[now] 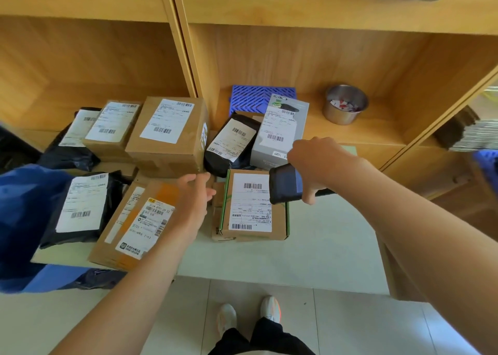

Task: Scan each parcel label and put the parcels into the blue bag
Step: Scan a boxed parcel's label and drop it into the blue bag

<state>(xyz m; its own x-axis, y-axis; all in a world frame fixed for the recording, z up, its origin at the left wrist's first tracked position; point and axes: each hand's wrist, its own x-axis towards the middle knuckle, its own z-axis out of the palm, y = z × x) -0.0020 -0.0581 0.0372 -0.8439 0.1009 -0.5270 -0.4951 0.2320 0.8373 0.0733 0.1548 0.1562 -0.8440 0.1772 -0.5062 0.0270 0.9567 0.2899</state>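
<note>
The right hand [314, 163] has its fingers wrapped tight around a dark handheld scanner [287, 183], whose head hangs over the upper right corner of a flat cardboard parcel with green edging [254, 206], label up, lying near the middle of the pale table [323, 247]. At nine o'clock from that parcel the left hand [195, 195] reaches in with its fingers loosely spread and gripping nothing, the wrist lying across the far end of a long cardboard parcel with orange tape [134, 225]. Beyond this, at nine o'clock, a black poly-bag parcel [80, 206] lies touching the blue bag [24, 220], which fills the table's left edge. At twelve o'clock from the left hand a big brown box [168, 136] stands beside a smaller brown box [111, 128] and another black poly parcel [72, 144]. At twelve o'clock from the scanner a small black pouch [231, 144] leans against a grey box [280, 133], with a blue slatted crate [258, 98] behind them and a steel cup [345, 104] at two o'clock on the wooden shelf [363, 128].
</note>
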